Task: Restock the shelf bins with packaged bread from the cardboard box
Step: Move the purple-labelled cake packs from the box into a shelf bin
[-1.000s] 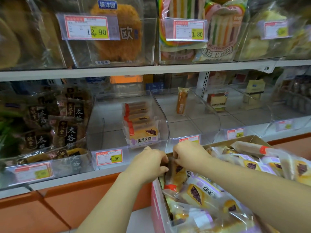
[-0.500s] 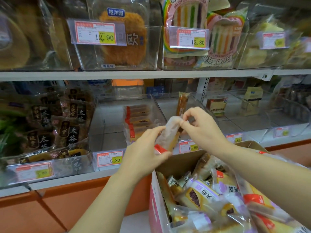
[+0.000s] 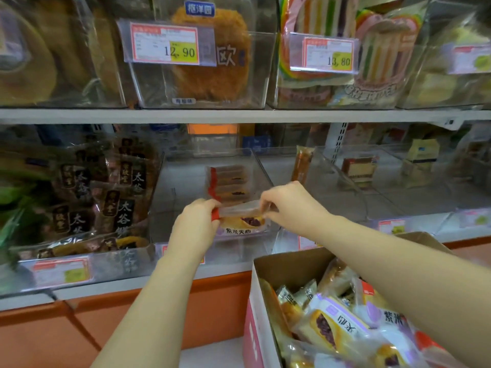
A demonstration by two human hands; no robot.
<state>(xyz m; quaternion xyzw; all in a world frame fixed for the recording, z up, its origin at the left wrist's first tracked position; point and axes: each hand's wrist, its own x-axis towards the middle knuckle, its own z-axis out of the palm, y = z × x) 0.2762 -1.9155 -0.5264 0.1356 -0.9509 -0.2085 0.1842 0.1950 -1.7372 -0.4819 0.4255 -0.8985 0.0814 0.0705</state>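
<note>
at mid-frame, left hand (image 3: 196,224) and right hand (image 3: 289,205) pinch one bread packet (image 3: 240,209) at the part-filled bin (image 3: 180,187), while the cardboard box (image 3: 292,266) at lower right looks mostly full.

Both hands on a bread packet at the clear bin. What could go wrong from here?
1. Left hand and right hand hold the bread packet only by its ends; a slipping grip could drop it short of the clear bin.
2. Pushing it in could topple the row of packets behind it.
</note>
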